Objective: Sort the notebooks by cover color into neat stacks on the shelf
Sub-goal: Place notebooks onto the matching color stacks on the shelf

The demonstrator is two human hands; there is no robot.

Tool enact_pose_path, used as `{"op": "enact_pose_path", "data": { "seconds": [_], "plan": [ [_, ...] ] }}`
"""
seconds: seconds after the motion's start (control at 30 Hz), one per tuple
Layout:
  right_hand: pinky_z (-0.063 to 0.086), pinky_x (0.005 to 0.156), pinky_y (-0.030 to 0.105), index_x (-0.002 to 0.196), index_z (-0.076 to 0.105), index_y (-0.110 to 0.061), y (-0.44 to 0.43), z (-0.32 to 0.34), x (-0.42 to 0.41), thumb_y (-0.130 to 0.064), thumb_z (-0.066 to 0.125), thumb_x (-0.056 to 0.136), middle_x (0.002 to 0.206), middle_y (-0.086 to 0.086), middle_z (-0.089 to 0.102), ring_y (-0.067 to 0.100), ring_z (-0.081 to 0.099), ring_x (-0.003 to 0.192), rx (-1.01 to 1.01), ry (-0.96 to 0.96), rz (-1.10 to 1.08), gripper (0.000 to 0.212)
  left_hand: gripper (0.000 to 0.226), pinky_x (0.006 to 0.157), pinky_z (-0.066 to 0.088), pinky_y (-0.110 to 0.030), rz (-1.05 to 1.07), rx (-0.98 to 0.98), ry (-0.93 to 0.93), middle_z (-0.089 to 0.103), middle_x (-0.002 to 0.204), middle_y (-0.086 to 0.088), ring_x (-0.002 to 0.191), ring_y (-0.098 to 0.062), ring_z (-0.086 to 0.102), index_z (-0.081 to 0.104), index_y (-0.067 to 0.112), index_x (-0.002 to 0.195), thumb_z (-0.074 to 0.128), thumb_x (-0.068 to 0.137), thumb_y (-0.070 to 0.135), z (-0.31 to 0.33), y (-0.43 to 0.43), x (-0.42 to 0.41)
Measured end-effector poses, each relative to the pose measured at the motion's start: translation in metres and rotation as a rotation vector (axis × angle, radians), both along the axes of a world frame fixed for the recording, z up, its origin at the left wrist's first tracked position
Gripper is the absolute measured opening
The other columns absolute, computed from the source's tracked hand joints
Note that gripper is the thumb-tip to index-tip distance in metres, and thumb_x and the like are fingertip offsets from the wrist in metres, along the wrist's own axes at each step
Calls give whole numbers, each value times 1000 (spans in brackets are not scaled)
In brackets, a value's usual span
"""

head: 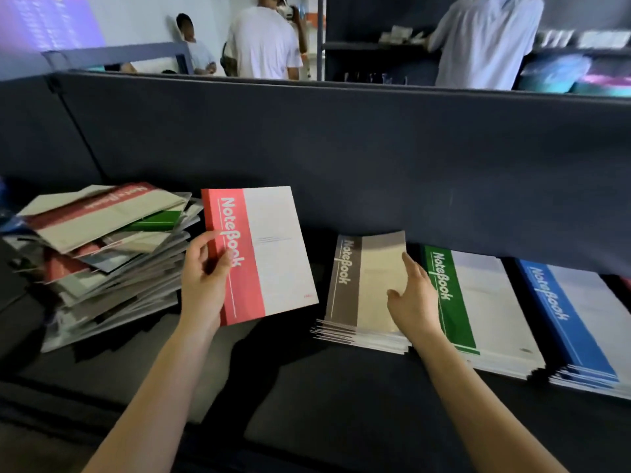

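Pinches red-and-white paper notebook (269,254) by its spine edge in left grip (205,273); lays right grip (411,297), fingers straight, on brown-and-beige notebook stack (362,285).

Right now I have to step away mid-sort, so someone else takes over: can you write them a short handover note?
Left hand grips a red notebook by its spine edge, held above the shelf. Right hand lies flat, fingers straight, on the brown stack.
Done: the brown stack, green stack and blue stack lie side by side on the right.
To do: place the red notebook, then sort the mixed pile on the left, which has red and green covers showing.
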State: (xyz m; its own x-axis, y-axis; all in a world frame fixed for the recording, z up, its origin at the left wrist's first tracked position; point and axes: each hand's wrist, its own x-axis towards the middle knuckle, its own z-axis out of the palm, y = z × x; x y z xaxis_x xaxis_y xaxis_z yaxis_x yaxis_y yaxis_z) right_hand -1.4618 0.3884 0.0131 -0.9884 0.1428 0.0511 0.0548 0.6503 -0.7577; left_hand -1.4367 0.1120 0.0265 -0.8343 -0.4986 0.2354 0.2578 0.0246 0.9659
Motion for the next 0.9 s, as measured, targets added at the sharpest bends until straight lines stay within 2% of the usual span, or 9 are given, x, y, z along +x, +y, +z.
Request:
{"op": "enact_pose_path", "data": {
  "seconds": [0.07, 0.2, 0.37, 0.47, 0.57, 0.7, 0.8, 0.83, 0.9],
  "plan": [
    [31, 98, 19, 149, 29, -16, -5, -6, 1, 5, 49, 90, 157, 7, 21, 24, 33, 139, 61, -9, 5, 66, 28, 68, 46, -9, -44, 3, -13, 60, 117, 11, 93, 6, 60, 50, 21, 118, 57, 94, 9, 0, -4, -6],
    [35, 95, 19, 140, 47, -14, -9, -12, 2, 7, 48, 89, 157, 8, 21, 26, 48, 129, 89, 6, 5, 55, 28, 71, 46, -9, -144, -32, -30, 60, 118, 12, 96, 7, 61, 52, 25, 115, 60, 93, 11, -6, 5, -20],
    [27, 92, 8, 140, 46, -17, -11, -3, 15, -5, 53, 94, 153, 1, 31, 17, 43, 130, 117, 160, -13, 48, 28, 68, 48, -11, -258, -4, -44, 59, 111, 20, 92, 10, 61, 52, 27, 116, 59, 93, 13, -8, 41, -32],
    [35, 92, 9, 143, 39, -20, -3, 8, 27, -28, 48, 98, 139, -9, 46, 6, 46, 122, -144, 204, -24, 46, 29, 74, 50, -16, -357, 17, -48, 61, 112, 18, 98, 7, 62, 54, 28, 118, 60, 92, 15, -3, 72, -37],
    [45, 90, 19, 147, 30, -26, 19, 17, 36, -45, 51, 91, 130, -14, 49, 5, 50, 118, -414, 130, -37, 62, 29, 82, 54, -24, -490, 20, -33, 62, 119, 10, 106, -5, 62, 56, 31, 114, 62, 91, 15, 5, 116, -39],
    [53, 86, 26, 143, 28, -29, 65, 15, 44, -28, 66, 88, 121, -7, 60, 10, 61, 106, -409, 162, -143, 66, 28, 88, 54, -25, -606, 10, 2, 61, 122, 6, 105, -4, 63, 55, 35, 111, 60, 92, 15, 12, 181, -33],
    [53, 77, 17, 139, 36, -29, 108, 16, 54, -17, 65, 89, 110, -17, 60, 3, 62, 96, -356, 220, -220, 59, 30, 100, 49, -39, -661, -11, -24, 61, 122, 8, 114, -8, 58, 57, 40, 110, 59, 93, 16, 7, 222, -31],
    [53, 74, 16, 138, 37, -30, 122, 17, 59, -15, 65, 90, 108, -14, 62, 5, 63, 94, -353, 222, -237, 58, 31, 102, 47, -44, -691, -11, -44, 61, 123, 7, 117, -11, 57, 58, 42, 110, 58, 94, 15, 6, 235, -30],
    [56, 75, 27, 137, 37, -34, 153, 21, 67, -14, 64, 90, 102, 1, 69, 17, 67, 89, -348, 221, -274, 58, 32, 103, 45, -47, -735, -4, -81, 59, 128, 5, 121, -14, 55, 58, 42, 112, 56, 95, 15, 8, 262, -27]
  ]
}}
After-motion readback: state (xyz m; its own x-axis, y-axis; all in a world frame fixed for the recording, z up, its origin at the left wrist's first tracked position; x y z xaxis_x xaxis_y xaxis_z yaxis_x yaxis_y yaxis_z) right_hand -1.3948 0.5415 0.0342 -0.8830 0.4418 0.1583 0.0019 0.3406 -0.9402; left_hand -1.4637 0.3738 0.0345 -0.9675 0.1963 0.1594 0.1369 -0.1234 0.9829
